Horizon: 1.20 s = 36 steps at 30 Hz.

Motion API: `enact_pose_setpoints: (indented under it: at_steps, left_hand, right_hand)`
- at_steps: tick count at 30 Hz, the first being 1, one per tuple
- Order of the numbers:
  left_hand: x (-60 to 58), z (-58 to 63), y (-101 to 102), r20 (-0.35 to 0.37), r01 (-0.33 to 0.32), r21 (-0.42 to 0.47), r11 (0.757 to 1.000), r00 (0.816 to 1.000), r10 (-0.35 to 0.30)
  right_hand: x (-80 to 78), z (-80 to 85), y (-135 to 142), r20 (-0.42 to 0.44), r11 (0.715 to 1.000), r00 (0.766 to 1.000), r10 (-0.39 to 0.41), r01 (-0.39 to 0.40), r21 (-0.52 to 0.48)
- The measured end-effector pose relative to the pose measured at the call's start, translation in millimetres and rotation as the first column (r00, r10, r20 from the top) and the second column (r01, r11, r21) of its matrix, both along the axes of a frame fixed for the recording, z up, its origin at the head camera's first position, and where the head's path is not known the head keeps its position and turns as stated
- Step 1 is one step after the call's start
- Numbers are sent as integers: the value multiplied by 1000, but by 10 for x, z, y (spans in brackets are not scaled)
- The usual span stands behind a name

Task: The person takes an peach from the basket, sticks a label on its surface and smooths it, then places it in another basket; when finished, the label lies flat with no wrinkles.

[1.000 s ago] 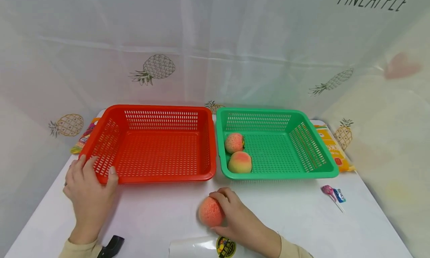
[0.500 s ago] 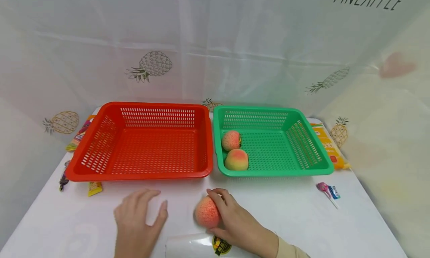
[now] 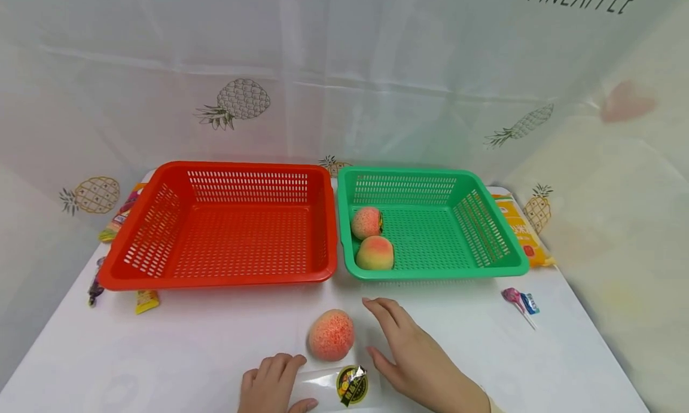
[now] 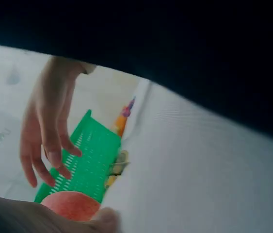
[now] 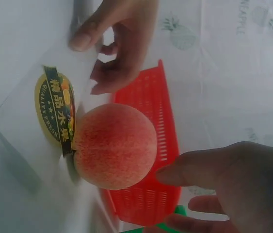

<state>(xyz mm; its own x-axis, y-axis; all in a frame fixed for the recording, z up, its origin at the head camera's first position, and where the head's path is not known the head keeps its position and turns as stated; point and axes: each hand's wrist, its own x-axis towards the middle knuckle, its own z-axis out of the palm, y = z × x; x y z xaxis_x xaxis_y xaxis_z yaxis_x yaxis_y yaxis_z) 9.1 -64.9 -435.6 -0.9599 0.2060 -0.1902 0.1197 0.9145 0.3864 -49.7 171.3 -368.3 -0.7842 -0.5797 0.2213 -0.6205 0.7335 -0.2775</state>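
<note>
A peach (image 3: 331,335) rests on the white table between the hands. Just below it lies a clear plastic bag (image 3: 323,386) with a round black-and-gold label. My left hand (image 3: 271,384) is at the bag's left end, thumb and fingers apart; whether it touches the bag I cannot tell. My right hand (image 3: 417,356) is right of the peach, apart from it, thumb and fingers spread and holding nothing. The right wrist view shows the peach (image 5: 115,146) close up beside the bag's label (image 5: 56,109). Two more peaches (image 3: 375,253) lie in the green basket (image 3: 436,274), at its left side.
A red basket (image 3: 220,281) stands at the back left, beside the green one. A yellow packet (image 3: 145,301), a dark-wrapped sweet (image 3: 95,290) and a colourful packet (image 3: 121,216) lie around it. At right are a lollipop (image 3: 514,297), a blue packet (image 3: 530,303) and an orange bag (image 3: 519,228).
My left hand has left the red basket's front left corner and moved right and nearer to the plastic bag. My right hand has let go of the peach and drawn off to the right.
</note>
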Motion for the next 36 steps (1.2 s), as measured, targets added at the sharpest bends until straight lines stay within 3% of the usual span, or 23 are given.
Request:
enact_pose_setpoints:
  at_steps: [2,4,7,10,13,15,18,19,22,23,26,28,33,36]
  left_hand:
    - [-34,-10,-42,58,65,82,994,996,-70]
    - [-68,-10,-90,135,94,237,967,982,-128]
    - [-106,15,-143,291,12,490,872,940,-177]
    - [-106,63,-146,461,-186,660,728,866,-196]
    - [-96,92,-130,563,-353,757,549,779,-276]
    - [-87,115,-116,590,-439,791,427,731,-342]
    - [-68,151,-99,596,-532,802,271,689,-412]
    - [-63,172,-90,605,-563,793,234,677,-419]
    - [-53,227,-61,594,-607,784,131,670,-445]
    - [-55,245,-54,583,-610,785,105,672,-457]
    - [-67,311,-25,553,-598,798,71,683,-477]
    - [-69,352,-7,541,-599,799,54,677,-500]
    - [-63,402,38,525,-600,798,52,651,-549]
    - [-58,396,52,507,-577,815,58,660,-554]
  right_hand:
    - [25,19,11,11,1000,1000,-26,26,5]
    - [48,38,8,25,999,999,-33,32,7]
    - [86,72,-3,40,1000,999,-26,26,-6]
    - [127,117,-15,16,999,1000,7,-6,-50]
    - [171,170,-29,-22,993,999,36,-39,-115]
    - [200,204,-44,-54,984,998,46,-54,-170]
    - [238,238,-73,-118,964,992,50,-79,-253]
    - [252,245,-83,-132,958,990,53,-87,-272]
    - [286,236,-121,-194,944,979,65,-123,-307]
    - [298,229,-134,-194,945,979,64,-122,-304]
    - [319,191,-179,-192,951,980,44,-100,-291]
    - [325,166,-202,-190,953,981,25,-81,-292]
    - [320,122,-226,-183,950,983,-1,-56,-308]
    - [315,105,-226,-169,943,986,1,-57,-327]
